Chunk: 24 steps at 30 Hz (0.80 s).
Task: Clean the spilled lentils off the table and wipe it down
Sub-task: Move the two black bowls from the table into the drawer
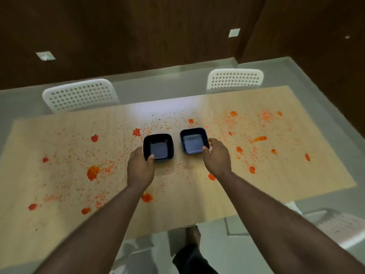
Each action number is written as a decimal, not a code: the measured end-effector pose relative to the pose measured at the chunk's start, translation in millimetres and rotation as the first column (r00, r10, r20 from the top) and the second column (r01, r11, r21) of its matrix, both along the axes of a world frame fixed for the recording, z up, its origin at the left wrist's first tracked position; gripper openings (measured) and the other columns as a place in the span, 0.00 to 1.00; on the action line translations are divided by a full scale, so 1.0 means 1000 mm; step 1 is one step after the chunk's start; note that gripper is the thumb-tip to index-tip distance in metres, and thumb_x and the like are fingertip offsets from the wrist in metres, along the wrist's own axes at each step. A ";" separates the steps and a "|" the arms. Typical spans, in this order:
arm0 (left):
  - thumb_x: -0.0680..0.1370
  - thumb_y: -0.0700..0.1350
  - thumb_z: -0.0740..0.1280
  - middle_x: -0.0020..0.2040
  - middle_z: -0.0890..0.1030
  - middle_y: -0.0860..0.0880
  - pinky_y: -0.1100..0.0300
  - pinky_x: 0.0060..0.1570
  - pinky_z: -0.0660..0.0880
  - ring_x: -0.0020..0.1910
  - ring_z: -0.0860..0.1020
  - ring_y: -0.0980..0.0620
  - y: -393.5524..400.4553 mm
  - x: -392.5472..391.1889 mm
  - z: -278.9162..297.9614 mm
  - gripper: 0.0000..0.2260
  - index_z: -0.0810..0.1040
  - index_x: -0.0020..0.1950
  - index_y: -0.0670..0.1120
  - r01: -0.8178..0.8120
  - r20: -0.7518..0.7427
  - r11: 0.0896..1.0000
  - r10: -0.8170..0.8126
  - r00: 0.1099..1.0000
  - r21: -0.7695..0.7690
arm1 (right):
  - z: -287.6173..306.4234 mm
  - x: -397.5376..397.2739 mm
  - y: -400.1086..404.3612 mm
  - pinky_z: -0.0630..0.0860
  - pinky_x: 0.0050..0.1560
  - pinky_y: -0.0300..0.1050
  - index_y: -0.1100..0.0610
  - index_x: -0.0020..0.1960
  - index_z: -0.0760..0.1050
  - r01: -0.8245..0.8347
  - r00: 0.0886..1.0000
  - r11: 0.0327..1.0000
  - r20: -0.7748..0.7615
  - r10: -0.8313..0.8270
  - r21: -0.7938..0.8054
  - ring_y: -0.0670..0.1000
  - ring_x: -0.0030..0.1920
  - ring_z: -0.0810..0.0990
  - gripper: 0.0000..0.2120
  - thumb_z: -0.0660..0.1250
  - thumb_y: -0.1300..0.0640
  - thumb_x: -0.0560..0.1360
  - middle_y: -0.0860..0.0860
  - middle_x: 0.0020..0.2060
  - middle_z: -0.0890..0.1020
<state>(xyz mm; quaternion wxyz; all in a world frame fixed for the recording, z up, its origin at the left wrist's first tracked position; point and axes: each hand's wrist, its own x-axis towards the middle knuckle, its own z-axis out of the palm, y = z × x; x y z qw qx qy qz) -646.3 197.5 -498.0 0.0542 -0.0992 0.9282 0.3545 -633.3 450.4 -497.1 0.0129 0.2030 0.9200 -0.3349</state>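
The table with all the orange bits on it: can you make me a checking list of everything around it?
Surface: light wooden table, speckled across most of its top.
Job's things: spilled orange lentils in scattered grains and clumps; two dark square bowls, the left bowl and the right bowl, both look empty.
Clutter: nothing seen.
Grips: left hand holds the left bowl's near corner, thumb on its rim; right hand holds the right bowl's near corner.
Cables: nothing seen.
Surroundings: two white perforated chairs behind the table, another at the right edge, grey floor, dark wood wall.
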 end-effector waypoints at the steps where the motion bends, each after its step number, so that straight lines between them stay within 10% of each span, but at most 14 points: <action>1: 0.86 0.47 0.65 0.66 0.78 0.39 0.54 0.54 0.73 0.62 0.77 0.40 0.002 -0.011 -0.008 0.21 0.71 0.75 0.38 -0.050 0.041 0.999 0.051 0.998 -0.023 | -0.007 -0.012 0.007 0.72 0.54 0.47 0.59 0.71 0.74 0.021 0.999 1.000 0.027 -0.021 0.002 0.59 0.61 0.79 0.18 0.65 0.52 0.84 0.57 0.63 0.80; 15: 0.79 0.34 0.66 0.38 0.84 0.41 0.47 0.38 0.85 0.38 0.85 0.41 0.010 -0.062 -0.055 0.07 0.82 0.43 0.37 -0.332 0.318 0.943 0.315 0.894 -0.001 | -0.061 -0.079 0.036 0.66 0.29 0.38 0.64 0.50 0.80 0.006 0.978 0.998 0.207 0.008 -0.065 0.54 0.40 0.77 0.08 0.62 0.67 0.79 0.57 0.44 0.82; 19: 0.79 0.32 0.65 0.36 0.84 0.40 0.48 0.34 0.85 0.33 0.85 0.43 0.025 -0.056 -0.047 0.10 0.81 0.40 0.38 -0.366 0.303 0.928 0.332 0.893 0.062 | -0.047 -0.077 0.020 0.85 0.38 0.50 0.61 0.52 0.82 0.001 0.997 0.983 0.071 0.012 -0.183 0.56 0.39 0.85 0.10 0.62 0.66 0.79 0.54 0.40 0.84; 24: 0.76 0.36 0.65 0.33 0.84 0.43 0.41 0.34 0.84 0.32 0.85 0.41 0.035 -0.044 -0.051 0.09 0.81 0.37 0.42 -0.326 0.248 0.935 0.286 0.926 0.140 | -0.024 -0.080 -0.017 0.84 0.38 0.49 0.61 0.57 0.83 -0.111 0.994 0.973 -0.013 0.110 -0.201 0.52 0.39 0.84 0.11 0.64 0.64 0.80 0.52 0.41 0.85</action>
